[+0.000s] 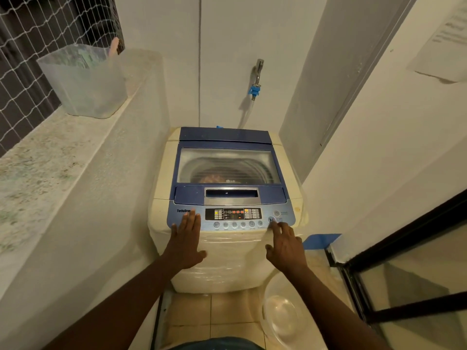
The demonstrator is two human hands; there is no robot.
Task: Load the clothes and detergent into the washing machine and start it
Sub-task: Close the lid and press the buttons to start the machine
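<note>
Right hand (285,251) spread and empty, forefinger tip on the round start button (271,219) at the right end of the control panel (232,213); left hand (186,239) flat, open, braced on the panel's left end. Best pressed once, firmly, straight down, clear of the power button (276,213) just above. Lid (228,165) shut on the washing machine (227,258), clothes (213,178) dimly visible inside.
</note>
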